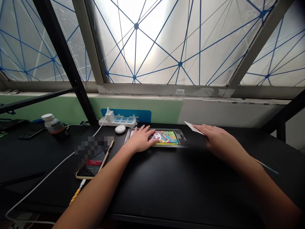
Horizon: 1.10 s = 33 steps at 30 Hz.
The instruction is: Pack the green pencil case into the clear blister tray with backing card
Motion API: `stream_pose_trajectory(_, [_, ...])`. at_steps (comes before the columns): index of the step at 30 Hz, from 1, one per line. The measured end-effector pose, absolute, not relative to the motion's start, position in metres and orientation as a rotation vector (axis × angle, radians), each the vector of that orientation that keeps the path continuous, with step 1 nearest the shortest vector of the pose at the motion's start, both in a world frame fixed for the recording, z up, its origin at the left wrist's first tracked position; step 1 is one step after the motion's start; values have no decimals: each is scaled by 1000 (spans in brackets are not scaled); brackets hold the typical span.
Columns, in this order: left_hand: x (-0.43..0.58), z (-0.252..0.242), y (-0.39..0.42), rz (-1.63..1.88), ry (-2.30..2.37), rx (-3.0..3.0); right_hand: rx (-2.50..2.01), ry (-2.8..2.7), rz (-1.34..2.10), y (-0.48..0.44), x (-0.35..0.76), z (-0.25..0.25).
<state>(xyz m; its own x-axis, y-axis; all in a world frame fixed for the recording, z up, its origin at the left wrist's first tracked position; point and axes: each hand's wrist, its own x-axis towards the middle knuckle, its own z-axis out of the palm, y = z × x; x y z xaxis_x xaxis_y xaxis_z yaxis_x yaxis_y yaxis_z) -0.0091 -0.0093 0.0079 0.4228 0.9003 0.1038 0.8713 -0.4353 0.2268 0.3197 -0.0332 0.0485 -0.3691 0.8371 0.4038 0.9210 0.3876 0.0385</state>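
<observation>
My left hand (141,139) lies flat with its fingers spread on a colourful printed card or packet (169,137) with a cartoon face. That item sits in a clear plastic tray (182,143) on the black desk, and my palm and fingers cover its left part. Off to the right, my right hand (218,140) pinches a thin white card or folded paper (194,128), tilted and raised a little over the desk. The side of it that faces away from me is hidden. Behind my right wrist, a thin pale-green stick-like thing (267,167) partly shows.
A phone (89,170) with a charging cable lies left of my forearm. Behind it are a white power strip (124,121) and a round white case (120,129). A dark bottle with a white cap (56,127) stands further left. Black metal posts (64,57) rise before the window.
</observation>
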Motion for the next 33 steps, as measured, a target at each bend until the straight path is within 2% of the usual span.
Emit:
stream_pose_trajectory(2, [-6,6,-9,351,1618,2531,-1440,-2371,-526,-58,293,42])
stream_pose_trajectory(5, [0,3,-9,405,1633,2555,-1188,-2587,-485,-102,247,20])
stream_pose_trajectory(9, [7,-1,-13,480,1609,2609,-819,-2920,-94,-134,195,-5])
stream_pose_trajectory(13, [15,-3,-17,508,1569,2663,-788,-2894,255,-111,167,-4])
stream_pose_trajectory(19, [17,-3,-18,581,1540,2724,-696,-2728,441,-79,165,-4])
stream_pose_trajectory(24, [14,4,-20,776,1473,2735,-564,-2700,314,-83,167,-11])
stream_pose_trajectory(28, [11,12,-21,850,1518,2694,-479,-2664,-39,-72,177,0])
stream_pose_trajectory(31, [7,14,-20,792,1592,2724,-703,-2627,-298,-47,198,14])
stream_pose_trajectory(33, [5,13,-19,743,1620,2740,-992,-2614,-329,-24,217,19])
